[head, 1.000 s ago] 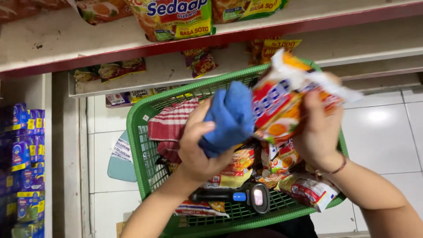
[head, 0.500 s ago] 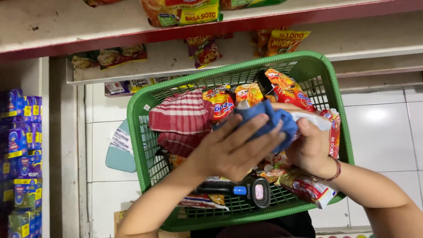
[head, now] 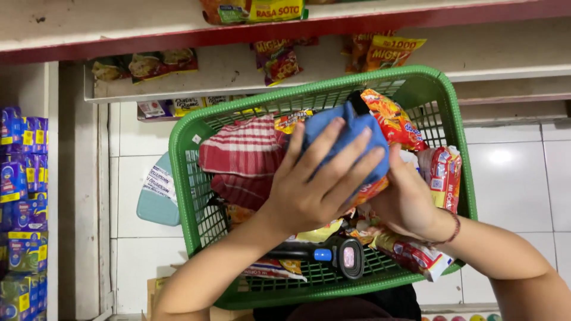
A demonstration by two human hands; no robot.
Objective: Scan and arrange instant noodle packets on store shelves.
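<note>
Blue cloth: bunched into a lump on top of the goods in the green basket; long axis runs on a slant from lower right up toward the far left corner, the narrower end pointing up at the shelf.
Where it sits: in the upper middle of the basket, just right of the red-and-white striped cloth, touching the orange snack packet at its far edge.
Left hand: palm down, flat on the blue cloth, four fingers spread and stretched up and to the right, pressing rather than pinching; forearm comes in from the lower left.
Right hand: tucked in under the right side of the blue cloth, back of the hand toward the camera, fingers curled out of sight beneath the cloth and packets; what they grip, I cannot tell. A thin red bracelet circles the wrist, and the forearm leaves by the lower right.
Handheld scanner: one, black with a blue button, lying along the near wall of the basket, head to the right.
Count in the basket: one blue cloth, one striped cloth, one scanner, and at least four noodle or snack packets showing, some half buried, so no firm total.
Red-and-white packet: standing against the right wall, long side upright.
Shelf: above the basket, red-edged, with more packets lying on it.
Floor: white tiles below.
</note>
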